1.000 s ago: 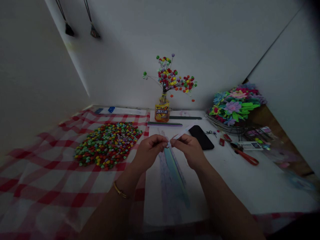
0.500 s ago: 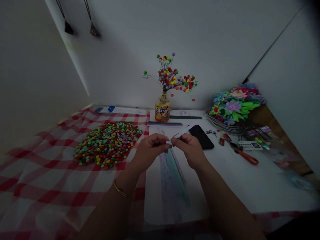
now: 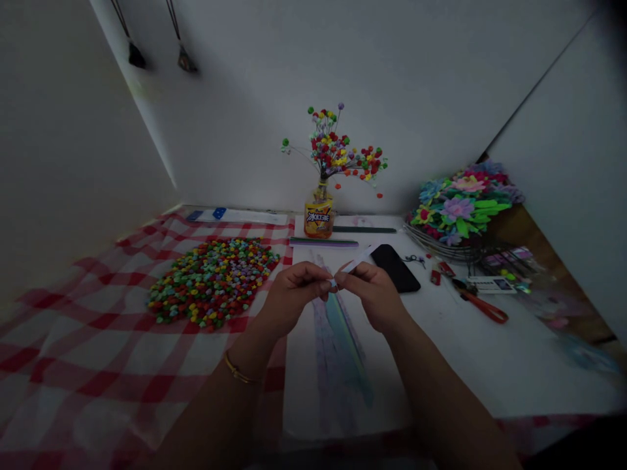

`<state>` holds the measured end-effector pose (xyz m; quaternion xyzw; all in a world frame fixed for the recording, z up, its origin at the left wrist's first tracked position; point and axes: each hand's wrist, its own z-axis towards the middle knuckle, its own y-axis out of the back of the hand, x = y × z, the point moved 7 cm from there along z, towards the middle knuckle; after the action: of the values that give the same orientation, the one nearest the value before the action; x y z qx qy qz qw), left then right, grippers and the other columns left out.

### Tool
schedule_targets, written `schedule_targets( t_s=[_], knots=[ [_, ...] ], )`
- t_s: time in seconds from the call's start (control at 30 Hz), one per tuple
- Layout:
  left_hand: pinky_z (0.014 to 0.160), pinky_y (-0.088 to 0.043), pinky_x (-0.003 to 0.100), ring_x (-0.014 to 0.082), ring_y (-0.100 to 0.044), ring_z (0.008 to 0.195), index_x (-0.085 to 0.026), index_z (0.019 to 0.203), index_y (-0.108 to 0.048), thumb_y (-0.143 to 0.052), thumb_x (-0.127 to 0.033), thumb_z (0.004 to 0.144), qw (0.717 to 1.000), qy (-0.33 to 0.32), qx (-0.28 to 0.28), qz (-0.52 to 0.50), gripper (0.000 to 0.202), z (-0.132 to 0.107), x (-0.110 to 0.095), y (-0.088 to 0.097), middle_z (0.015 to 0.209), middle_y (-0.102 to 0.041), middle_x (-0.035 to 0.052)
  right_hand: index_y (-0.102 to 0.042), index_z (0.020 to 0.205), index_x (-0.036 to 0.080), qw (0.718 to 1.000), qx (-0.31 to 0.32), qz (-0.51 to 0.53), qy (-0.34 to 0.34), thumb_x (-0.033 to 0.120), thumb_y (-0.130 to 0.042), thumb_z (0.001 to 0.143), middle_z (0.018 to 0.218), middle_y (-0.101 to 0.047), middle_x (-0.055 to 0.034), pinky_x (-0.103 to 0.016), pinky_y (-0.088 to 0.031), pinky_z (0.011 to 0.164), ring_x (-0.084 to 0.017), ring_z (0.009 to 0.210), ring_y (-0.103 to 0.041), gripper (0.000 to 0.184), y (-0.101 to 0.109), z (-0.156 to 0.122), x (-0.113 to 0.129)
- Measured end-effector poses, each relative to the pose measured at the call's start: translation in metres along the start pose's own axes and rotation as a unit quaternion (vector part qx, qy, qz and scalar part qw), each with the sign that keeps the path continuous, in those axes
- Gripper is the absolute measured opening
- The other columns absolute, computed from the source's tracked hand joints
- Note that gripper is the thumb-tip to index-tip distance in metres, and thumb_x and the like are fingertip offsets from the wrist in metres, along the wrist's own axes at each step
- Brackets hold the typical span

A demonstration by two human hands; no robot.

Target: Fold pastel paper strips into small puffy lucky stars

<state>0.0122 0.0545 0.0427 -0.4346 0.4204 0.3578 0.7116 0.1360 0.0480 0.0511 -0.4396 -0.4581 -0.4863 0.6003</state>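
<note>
one narrow pale strip point(image 3: 349, 267) is held up at the fingertips, its free end slanted up and away past the right fingers. its near end is pinched by the left hand point(image 3: 289, 294), thumb and forefinger clamped on it; by the right hand point(image 3: 376, 294) it is gripped likewise, the two sets of fingertips almost meeting. below the fingers, toward the wrists, loose strips point(image 3: 345, 339) in blue-green and purple are laid on a white surface point(image 3: 465, 372). left of the left fingers, a pile of small coloured pieces point(image 3: 215, 281) is spread on a red-checked cloth point(image 3: 161, 385). just beyond the right fingers a flat black slab point(image 3: 396, 269) is set down, and straight ahead, farther off, coloured stems point(image 3: 329, 150) are stood in a yellow-labelled bottle point(image 3: 318, 220).
</note>
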Motion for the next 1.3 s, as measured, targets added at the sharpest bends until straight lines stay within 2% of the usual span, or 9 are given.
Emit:
schedule_targets(
  t_s=[0.13,0.23,0.37,0.5,0.7,0.8,1.1,1.3],
  knots=[
    [0.051,-0.041,0.023,0.0093,-0.054,0.052,-0.015,0.073,-0.061,-0.069,-0.019,0.065,0.997,0.015,0.035,-0.064,0.012,-0.001,-0.001,-0.007,0.061,-0.063,0.0005,-0.063,0.068,0.019,0.997,0.047,0.056,0.003,0.023,-0.063,0.070,0.058,-0.060,0.0042,-0.026,-0.044,0.065,-0.011,0.059,-0.056,0.004,-0.010,-0.002,0.003],
    [0.048,-0.039,0.022,0.0095,-0.054,0.051,-0.016,0.075,-0.059,-0.071,-0.020,0.062,0.996,0.040,0.036,-0.075,0.018,-0.002,0.001,-0.007,0.060,-0.063,0.0005,-0.062,0.068,0.018,0.996,0.054,0.067,-0.001,0.022,-0.063,0.070,0.058,-0.060,0.0042,-0.026,-0.043,0.063,-0.011,0.058,-0.055,0.004,-0.012,-0.002,0.001],
    [0.048,-0.039,0.022,0.0079,-0.051,0.048,-0.014,0.065,-0.060,-0.073,-0.020,0.060,0.998,0.045,-0.001,-0.037,0.016,0.000,0.006,0.000,0.055,-0.059,-0.0009,-0.063,0.068,0.018,0.999,0.024,0.030,0.006,0.023,-0.066,0.067,0.062,-0.061,0.0027,-0.026,-0.043,0.063,-0.011,0.061,-0.055,0.006,-0.007,-0.002,-0.002],
    [0.053,-0.042,0.022,0.0082,-0.053,0.050,-0.014,0.064,-0.065,-0.075,-0.018,0.057,0.998,0.031,-0.039,-0.024,0.013,0.002,0.008,0.006,0.053,-0.060,-0.0018,-0.064,0.069,0.018,0.999,-0.021,-0.028,0.032,0.026,-0.067,0.067,0.066,-0.061,0.0009,-0.027,-0.043,0.065,-0.013,0.065,-0.054,0.009,-0.001,-0.002,-0.002],
    [0.060,-0.045,0.025,0.0111,-0.058,0.057,-0.015,0.075,-0.071,-0.074,-0.019,0.060,0.998,0.040,-0.020,-0.049,0.016,0.001,0.009,0.002,0.060,-0.066,0.0015,-0.061,0.066,0.017,0.985,-0.069,-0.123,0.102,0.026,-0.065,0.069,0.065,-0.058,0.0010,-0.027,-0.042,0.067,-0.013,0.067,-0.053,0.010,0.004,-0.005,0.011],
    [0.061,-0.045,0.026,0.0111,-0.058,0.057,-0.016,0.076,-0.072,-0.073,-0.019,0.061,0.998,0.034,-0.022,-0.045,0.016,0.001,0.010,0.003,0.060,-0.066,0.0016,-0.060,0.065,0.018,0.980,-0.075,-0.145,0.110,0.026,-0.065,0.069,0.063,-0.056,0.0020,-0.026,-0.041,0.065,-0.013,0.065,-0.053,0.010,0.005,-0.005,0.014],
    [0.054,-0.044,0.024,0.0089,-0.054,0.049,-0.016,0.071,-0.071,-0.072,-0.017,0.061,0.998,0.015,-0.058,-0.030,0.009,0.000,0.003,0.005,0.060,-0.068,0.0013,-0.066,0.068,0.019,0.996,-0.070,-0.028,0.043,0.028,-0.067,0.068,0.068,-0.067,-0.0013,-0.031,-0.046,0.072,-0.016,0.070,-0.060,0.009,0.010,-0.002,-0.001],
    [0.050,-0.044,0.024,0.0084,-0.053,0.047,-0.015,0.072,-0.069,-0.072,-0.016,0.061,0.998,0.009,-0.053,-0.029,0.011,0.000,0.003,0.005,0.061,-0.069,0.0024,-0.067,0.067,0.020,0.996,-0.081,-0.010,0.044,0.028,-0.068,0.067,0.065,-0.068,0.0002,-0.030,-0.046,0.069,-0.015,0.065,-0.061,0.008,0.012,-0.002,0.001]
  ],
)
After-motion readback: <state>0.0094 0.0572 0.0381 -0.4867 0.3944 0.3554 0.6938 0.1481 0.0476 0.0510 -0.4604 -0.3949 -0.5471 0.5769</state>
